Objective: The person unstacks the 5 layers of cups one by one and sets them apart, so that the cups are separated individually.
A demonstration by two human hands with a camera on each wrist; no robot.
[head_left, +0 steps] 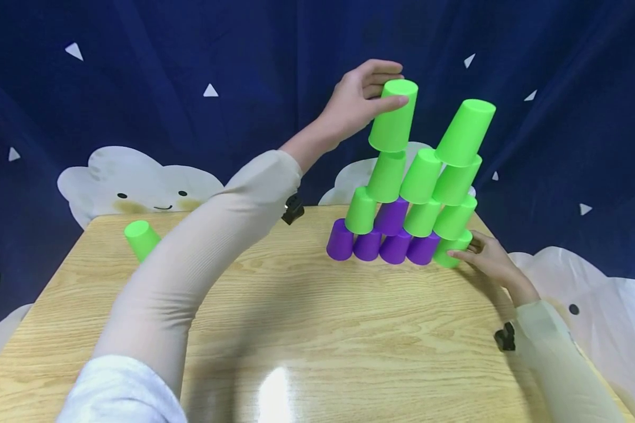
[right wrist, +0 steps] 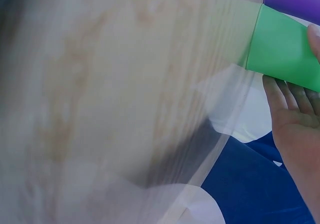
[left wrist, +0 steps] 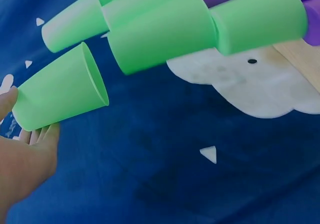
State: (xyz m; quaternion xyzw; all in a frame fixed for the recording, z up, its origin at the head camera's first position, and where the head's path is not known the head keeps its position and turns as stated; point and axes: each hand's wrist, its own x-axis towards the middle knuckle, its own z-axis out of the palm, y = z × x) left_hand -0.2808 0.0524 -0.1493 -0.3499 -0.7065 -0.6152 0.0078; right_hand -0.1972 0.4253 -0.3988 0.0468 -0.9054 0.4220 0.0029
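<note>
Tapering green cup (head_left: 393, 130); smooth, upside-down

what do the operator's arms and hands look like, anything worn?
Left hand and right hand are bare, no gloves showing. The left sleeve is long, cream, finely ribbed and creased, with a whitish outer sleeve above it. The right sleeve is long and pale cream too. Small black devices show beside both wrists.
</note>
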